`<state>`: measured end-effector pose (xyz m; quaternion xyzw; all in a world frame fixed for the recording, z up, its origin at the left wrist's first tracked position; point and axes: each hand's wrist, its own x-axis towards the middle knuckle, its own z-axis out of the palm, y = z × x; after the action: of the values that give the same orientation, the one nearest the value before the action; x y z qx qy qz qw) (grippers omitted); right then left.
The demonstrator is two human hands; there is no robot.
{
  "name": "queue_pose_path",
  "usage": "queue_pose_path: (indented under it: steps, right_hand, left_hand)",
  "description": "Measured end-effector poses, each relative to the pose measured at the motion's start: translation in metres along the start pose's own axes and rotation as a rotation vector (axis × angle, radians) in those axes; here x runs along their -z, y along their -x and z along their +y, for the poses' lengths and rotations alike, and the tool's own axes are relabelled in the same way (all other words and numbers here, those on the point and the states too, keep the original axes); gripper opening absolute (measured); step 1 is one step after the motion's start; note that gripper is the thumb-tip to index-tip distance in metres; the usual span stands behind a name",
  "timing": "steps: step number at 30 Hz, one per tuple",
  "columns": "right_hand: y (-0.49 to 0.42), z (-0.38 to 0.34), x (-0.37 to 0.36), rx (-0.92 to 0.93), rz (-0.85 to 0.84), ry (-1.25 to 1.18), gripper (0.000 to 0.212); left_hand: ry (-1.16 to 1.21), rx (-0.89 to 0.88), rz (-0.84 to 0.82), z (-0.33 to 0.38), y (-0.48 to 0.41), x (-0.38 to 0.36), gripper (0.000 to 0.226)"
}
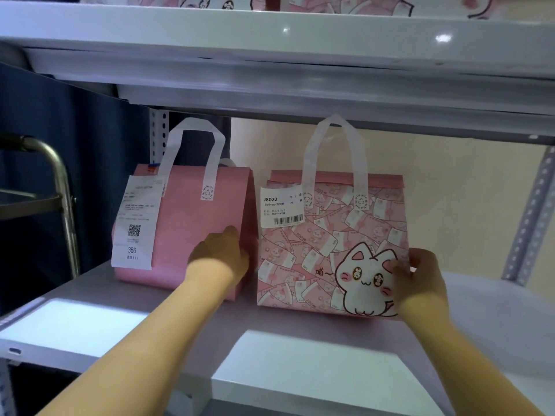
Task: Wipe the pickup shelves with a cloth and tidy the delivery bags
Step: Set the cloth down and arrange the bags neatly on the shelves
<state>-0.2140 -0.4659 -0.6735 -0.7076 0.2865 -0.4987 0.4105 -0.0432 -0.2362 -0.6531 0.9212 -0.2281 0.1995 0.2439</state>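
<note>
Two pink delivery bags stand side by side on the middle shelf. The plain pink bag on the left carries a long white receipt. The cat-print bag on the right has a J8022 label. My left hand lies at the plain bag's front right corner, thumb on its face. Its fingers reach into the gap between the bags and are hidden. My right hand grips the cat-print bag's right edge, thumb on the front. No cloth is in view.
The upper shelf hangs low over the bag handles, with more cat-print bags on top of it. Perforated uprights stand at the right and behind the plain bag. A metal cart frame is at the left.
</note>
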Motion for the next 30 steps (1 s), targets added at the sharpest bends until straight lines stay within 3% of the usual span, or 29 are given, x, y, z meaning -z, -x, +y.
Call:
queue_pose_path:
  steps: [4, 8, 15, 23, 30]
  right_hand:
    - [0.010, 0.000, 0.004, 0.058, 0.020, -0.026, 0.015]
    - [0.024, -0.001, 0.016, 0.108, 0.045, 0.095, 0.047]
    - [0.061, -0.011, 0.042, 0.258, 0.024, 0.029, 0.031]
    - [0.107, -0.006, 0.076, 0.247, -0.250, -0.224, 0.013]
    - [0.148, 0.007, 0.089, 0.249, -0.671, -0.367, 0.004]
  left_hand:
    - [0.101, -0.051, 0.069, -0.003, 0.015, 0.001, 0.018]
    - [0.209, -0.101, 0.174, -0.002, 0.037, 0.005, 0.018]
    - [0.369, -0.122, 0.224, 0.021, 0.090, 0.013, 0.017]
    - [0.599, -0.004, 0.202, 0.044, 0.169, 0.007, 0.018]
    - [0.673, 0.103, 0.231, 0.044, 0.242, -0.009, 0.020]
